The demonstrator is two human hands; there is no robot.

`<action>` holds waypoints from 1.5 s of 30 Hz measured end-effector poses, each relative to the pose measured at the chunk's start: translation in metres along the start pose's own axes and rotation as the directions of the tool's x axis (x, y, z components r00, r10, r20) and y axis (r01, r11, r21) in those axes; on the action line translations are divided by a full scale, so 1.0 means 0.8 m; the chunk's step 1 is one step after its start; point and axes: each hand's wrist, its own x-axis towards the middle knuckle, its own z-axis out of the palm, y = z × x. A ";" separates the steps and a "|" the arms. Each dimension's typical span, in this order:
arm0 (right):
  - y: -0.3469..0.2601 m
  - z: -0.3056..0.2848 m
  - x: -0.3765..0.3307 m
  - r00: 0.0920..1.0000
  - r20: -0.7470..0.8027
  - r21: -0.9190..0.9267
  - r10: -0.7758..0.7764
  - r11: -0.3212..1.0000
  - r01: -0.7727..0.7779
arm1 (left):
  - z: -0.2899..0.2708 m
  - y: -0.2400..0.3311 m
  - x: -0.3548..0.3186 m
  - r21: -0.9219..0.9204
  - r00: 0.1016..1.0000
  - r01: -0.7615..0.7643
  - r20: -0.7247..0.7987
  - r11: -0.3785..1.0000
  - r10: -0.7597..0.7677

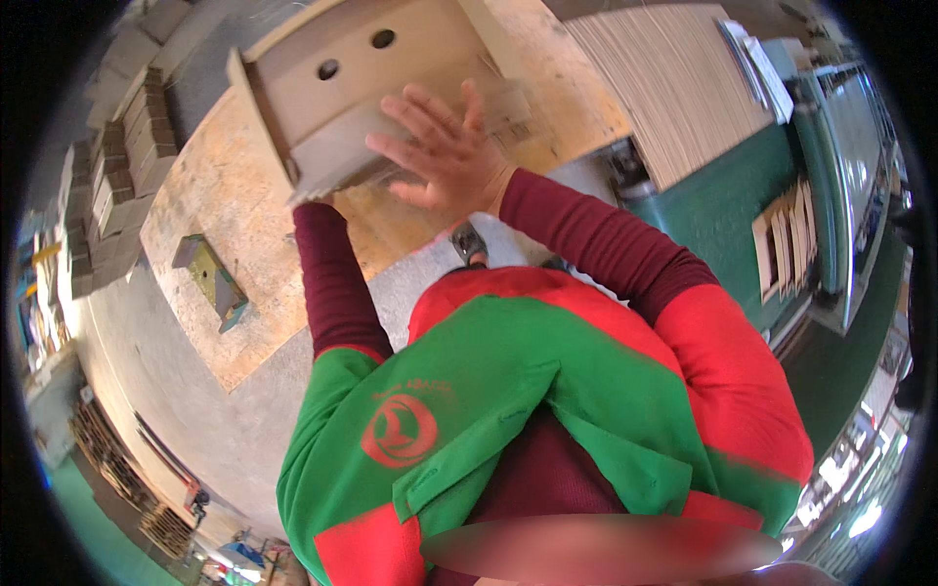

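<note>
An open cardboard box with two round holes in its panel lies on the wooden worktable ahead of me. Fingers spread, my right hand is over the box's near flap; it looks open and grips nothing, though whether the palm touches the cardboard is unclear. My left sleeve reaches up to the box's near left corner. Behind that corner my left hand is hidden, so its fingers do not show. The near flap is blurred.
A small green and yellow holder lies on the table at left. Flat cardboard sheets are stacked at the right on a green surface, with slotted cardboard pieces nearby. Folded cardboard bundles stand at far left.
</note>
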 end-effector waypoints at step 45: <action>0.196 -0.424 -0.720 -0.318 -0.280 0.468 0.906 -0.160 -0.869 | 0.015 -0.454 -0.309 0.954 0.657 -0.099 -0.152 -0.284 -0.739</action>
